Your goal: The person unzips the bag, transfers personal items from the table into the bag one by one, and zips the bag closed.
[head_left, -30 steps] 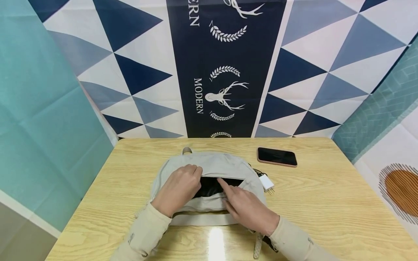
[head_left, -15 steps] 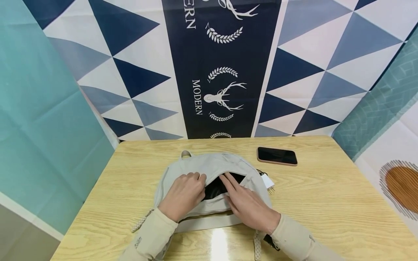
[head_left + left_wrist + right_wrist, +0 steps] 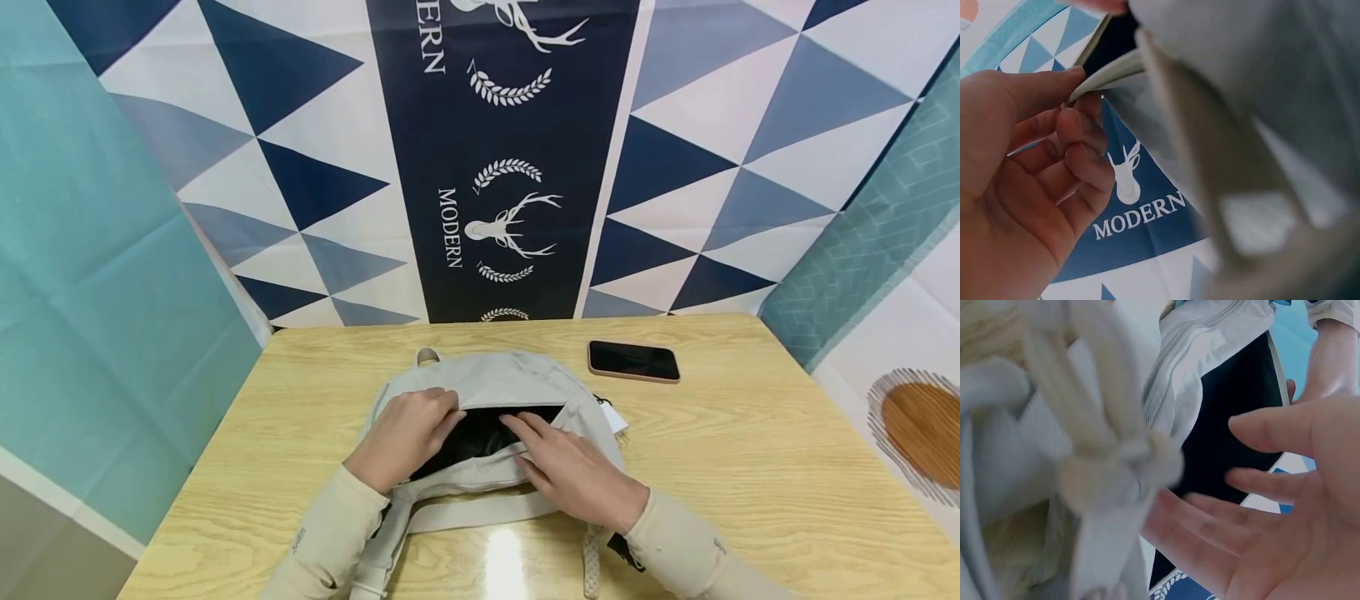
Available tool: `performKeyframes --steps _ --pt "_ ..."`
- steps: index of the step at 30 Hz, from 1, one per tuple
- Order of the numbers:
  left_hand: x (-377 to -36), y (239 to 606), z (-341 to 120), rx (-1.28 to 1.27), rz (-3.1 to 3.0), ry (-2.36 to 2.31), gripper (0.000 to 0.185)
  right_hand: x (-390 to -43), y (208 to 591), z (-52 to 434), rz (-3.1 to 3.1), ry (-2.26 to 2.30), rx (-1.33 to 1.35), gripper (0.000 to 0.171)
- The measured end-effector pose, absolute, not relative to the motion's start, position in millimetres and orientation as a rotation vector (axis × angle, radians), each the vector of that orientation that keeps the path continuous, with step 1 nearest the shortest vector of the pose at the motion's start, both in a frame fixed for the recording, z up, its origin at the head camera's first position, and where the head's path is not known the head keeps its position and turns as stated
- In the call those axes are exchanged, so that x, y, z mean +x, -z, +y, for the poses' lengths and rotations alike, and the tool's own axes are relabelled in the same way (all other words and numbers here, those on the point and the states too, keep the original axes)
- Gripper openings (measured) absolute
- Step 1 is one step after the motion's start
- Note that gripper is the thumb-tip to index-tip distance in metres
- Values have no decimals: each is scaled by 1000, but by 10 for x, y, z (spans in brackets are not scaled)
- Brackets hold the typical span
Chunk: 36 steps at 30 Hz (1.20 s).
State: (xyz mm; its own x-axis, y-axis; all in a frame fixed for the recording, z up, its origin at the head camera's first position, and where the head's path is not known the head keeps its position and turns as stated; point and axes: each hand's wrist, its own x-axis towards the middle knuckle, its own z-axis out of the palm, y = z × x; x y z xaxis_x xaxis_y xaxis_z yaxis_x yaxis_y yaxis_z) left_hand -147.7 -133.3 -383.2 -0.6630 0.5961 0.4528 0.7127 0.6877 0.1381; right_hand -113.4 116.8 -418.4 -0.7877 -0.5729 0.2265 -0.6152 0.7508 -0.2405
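A beige fabric bag (image 3: 495, 379) lies on the wooden table (image 3: 750, 467), its zip mouth pulled apart to show the black lining (image 3: 468, 433). My left hand (image 3: 408, 429) pinches the upper left edge of the mouth; in the left wrist view the thumb and curled fingers (image 3: 1079, 134) clamp the bag's edge (image 3: 1110, 72). My right hand (image 3: 570, 471) lies flat on the lower lip, fingers straight and pointing at the mouth. The right wrist view shows that hand (image 3: 1272, 506) spread open beside the black lining (image 3: 1235, 419).
A dark phone (image 3: 633, 361) lies face up at the back right of the table. A white charger plug (image 3: 613, 418) peeks out from under the bag's right side. Braided cords (image 3: 592, 562) trail from the bag toward the front edge. Patterned cloth walls surround the table.
The bag's mouth has widened, showing more black lining. My left hand has drawn the upper edge back and left. My right fingers have slid down onto the lower lip.
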Motion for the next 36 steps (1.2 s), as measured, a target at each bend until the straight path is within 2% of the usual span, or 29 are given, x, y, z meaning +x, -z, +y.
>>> performKeyframes --steps 9,11,20,27,36 --pt "-1629 3624 -1501 -985 -2506 601 23 -1082 4192 1175 -2763 -363 1207 13" --pt "-1693 3549 -1548 -980 -2499 596 21 -1052 4189 1164 -2760 -331 1232 10" --pt "-1815 3395 -1651 -940 -2506 567 19 -964 4214 1118 -2703 -162 1227 17" --pt "-1769 3369 -1569 -991 -2502 517 31 -952 4221 1161 -2691 -188 1209 25" --pt "-1728 3382 -1519 -1007 -2548 482 34 -933 3987 1285 -2835 -360 1163 24"
